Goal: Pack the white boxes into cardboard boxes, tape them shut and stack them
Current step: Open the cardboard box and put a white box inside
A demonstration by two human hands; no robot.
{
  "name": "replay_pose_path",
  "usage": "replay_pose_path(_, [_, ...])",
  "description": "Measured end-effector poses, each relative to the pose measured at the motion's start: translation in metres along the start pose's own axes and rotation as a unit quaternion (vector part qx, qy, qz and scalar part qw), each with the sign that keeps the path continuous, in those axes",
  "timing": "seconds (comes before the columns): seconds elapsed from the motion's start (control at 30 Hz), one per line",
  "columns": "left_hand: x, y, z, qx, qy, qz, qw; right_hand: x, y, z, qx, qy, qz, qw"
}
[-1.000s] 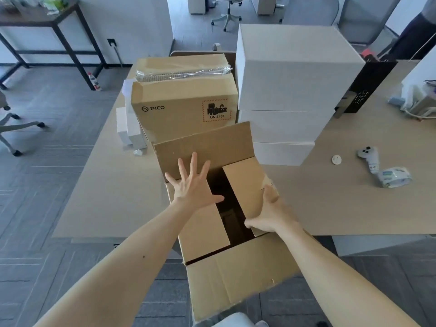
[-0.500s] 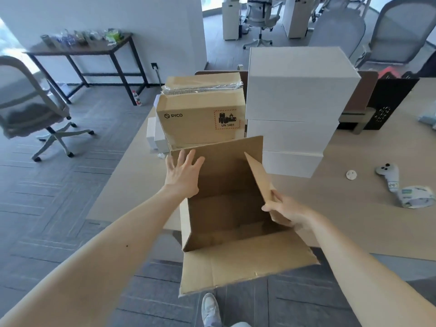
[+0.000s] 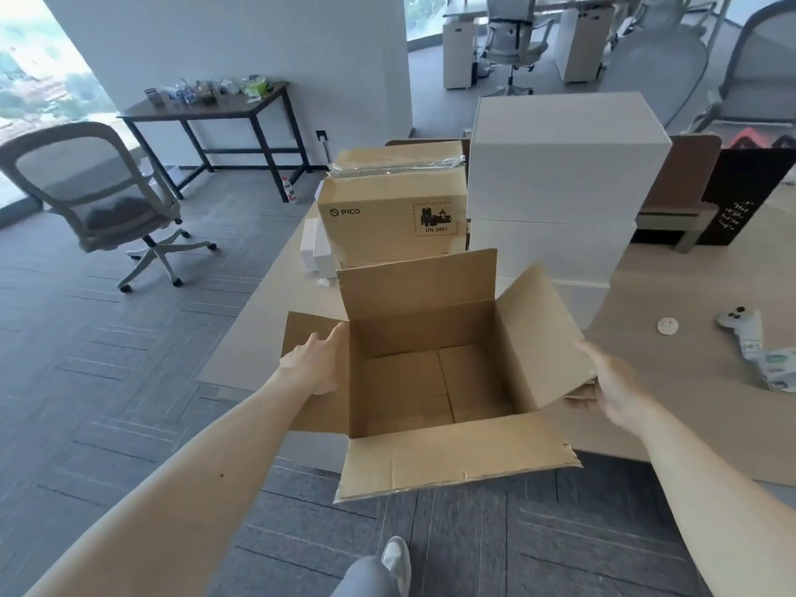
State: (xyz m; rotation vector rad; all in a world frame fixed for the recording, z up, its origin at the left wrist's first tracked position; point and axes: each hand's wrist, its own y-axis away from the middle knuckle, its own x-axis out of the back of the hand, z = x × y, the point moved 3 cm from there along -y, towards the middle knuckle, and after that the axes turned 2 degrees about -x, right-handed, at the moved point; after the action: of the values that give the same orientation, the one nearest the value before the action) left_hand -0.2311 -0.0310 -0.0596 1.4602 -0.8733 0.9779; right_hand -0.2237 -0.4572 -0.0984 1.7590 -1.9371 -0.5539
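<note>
Shoe (image 3: 396, 558) + grey trouser leg at bottom edge, over grey floor. Just above: open cardboard box (image 3: 430, 381), upright, straddling near edge of table (image 3: 258, 338); can't tell if resting on it or carried. All 4 top flaps out: near flap hanging toward camera, far flap upright, L flap roughly flat, R flap tilted up and out. Inside, bottom flaps folded shut, seam down the middle.

L hand (image 3: 316, 364) on top of L flap, right beside box wall, fingers fairly straight, pressing flat, not curled round anything. R hand (image 3: 611, 383) at outer near corner of R flap, on its outside face; fingers straight along flap edge, thumb under near edge, propping, not clenching.

Behind open box, close: PICO box (image 3: 392, 226), brown, closed, UN 3481 label on front, clear tape bunched along top. Small white boxes (image 3: 316, 252) just L of it on table. R of it, close beside: stack of big white boxes (image 3: 560, 187), three high, taller than it.

Further R on table, well apart from stack: white disc (image 3: 667, 325), white controller (image 3: 743, 327), tape roll (image 3: 779, 368) just beside controller.

Far L on floor: office chair (image 3: 107, 196); behind it dark side table (image 3: 215, 109) w/ clutter on top, by wall. More chairs + desks at back, blurry.
</note>
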Motion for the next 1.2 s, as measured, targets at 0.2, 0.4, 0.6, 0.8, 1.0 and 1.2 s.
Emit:
replay_pose_path(0.2, [0.006, -0.036, 0.007, -0.051, 0.032, -0.036, 0.998, 0.016, -0.001, 0.017, 0.06, 0.221, 0.156, 0.961])
replay_pose_path(0.4, [0.01, -0.081, 0.014, -0.092, 0.036, -0.057, 0.994, -0.018, 0.015, 0.017, 0.038, 0.456, 0.234, 0.858])
replay_pose_path(0.6, [-0.013, -0.123, -0.01, -0.11, 0.069, -0.073, 0.989, -0.07, 0.005, 0.036, -0.044, 0.506, 0.193, 0.839])
replay_pose_path(0.8, [-0.018, -0.159, -0.027, -0.145, 0.096, -0.083, 0.981, -0.108, -0.001, 0.063, -0.073, 0.443, 0.171, 0.877])
replay_pose_path(1.0, [-0.029, -0.174, -0.025, -0.193, 0.073, -0.082, 0.975, -0.118, 0.021, 0.105, -0.146, 0.425, 0.203, 0.87])
replay_pose_path(1.2, [-0.035, -0.197, -0.021, -0.217, 0.135, -0.066, 0.964, -0.123, 0.019, 0.097, -0.152, 0.44, 0.22, 0.857])
